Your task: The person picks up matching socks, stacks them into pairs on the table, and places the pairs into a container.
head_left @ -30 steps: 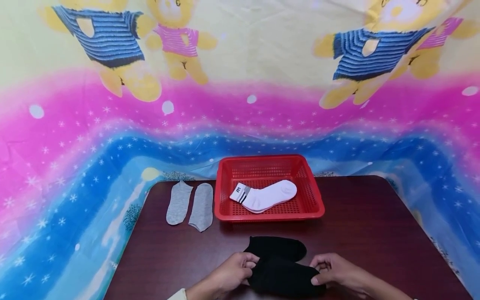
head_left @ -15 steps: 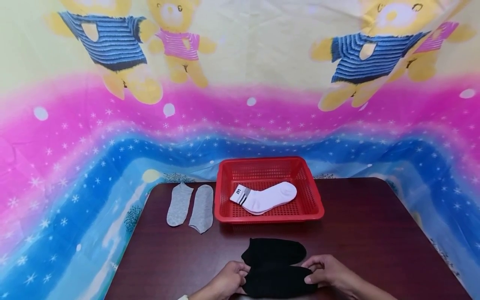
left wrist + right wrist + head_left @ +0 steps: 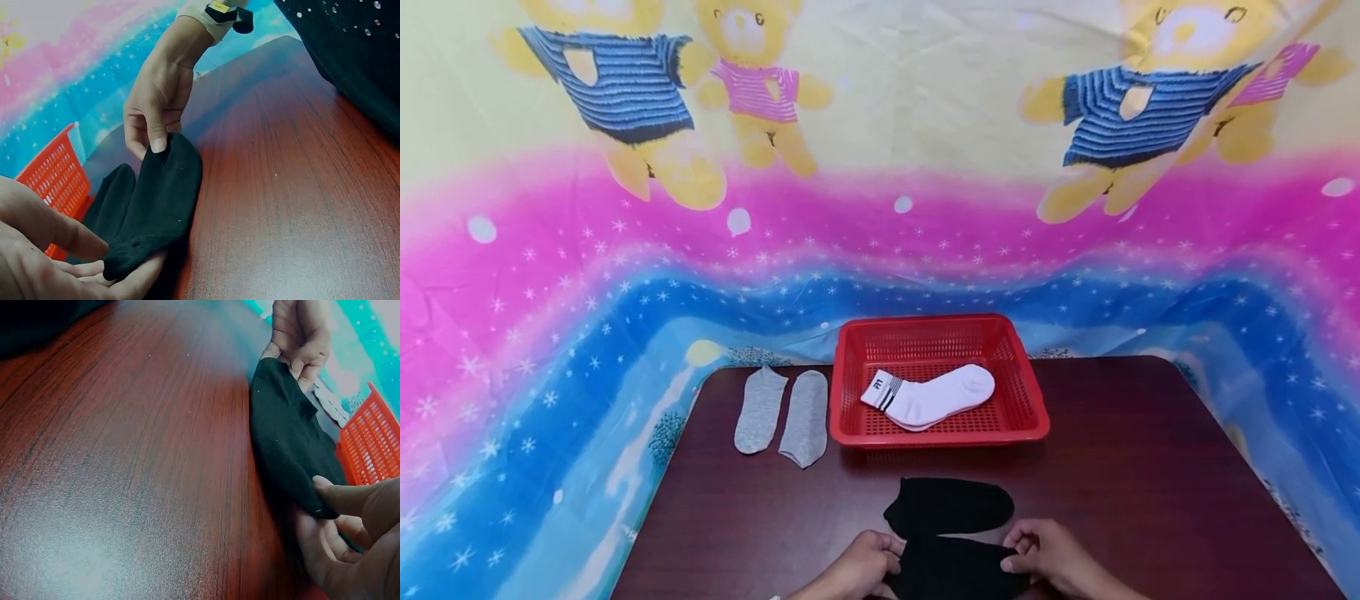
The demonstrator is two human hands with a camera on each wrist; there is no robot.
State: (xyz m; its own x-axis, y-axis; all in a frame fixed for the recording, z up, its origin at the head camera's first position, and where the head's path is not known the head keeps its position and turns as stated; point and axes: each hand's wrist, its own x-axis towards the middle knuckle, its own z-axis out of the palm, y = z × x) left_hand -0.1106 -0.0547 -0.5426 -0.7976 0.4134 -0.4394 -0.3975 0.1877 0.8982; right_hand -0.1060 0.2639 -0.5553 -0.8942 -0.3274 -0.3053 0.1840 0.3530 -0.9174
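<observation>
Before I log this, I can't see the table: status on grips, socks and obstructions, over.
Left grip and right grip pinching opposite ends of near black sock. Other black sock lies just beyond. Nothing visibly in the way.

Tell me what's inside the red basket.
The red basket holds what look like two stacked white socks, striped cuff toward the left. The lower sock is mostly covered, and the basket floor directly beneath them can't be seen.

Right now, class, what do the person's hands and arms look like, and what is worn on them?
The left hand and right hand wear no gloves. At the right wrist are a cream cuff and a black gadget with a yellow label.
</observation>
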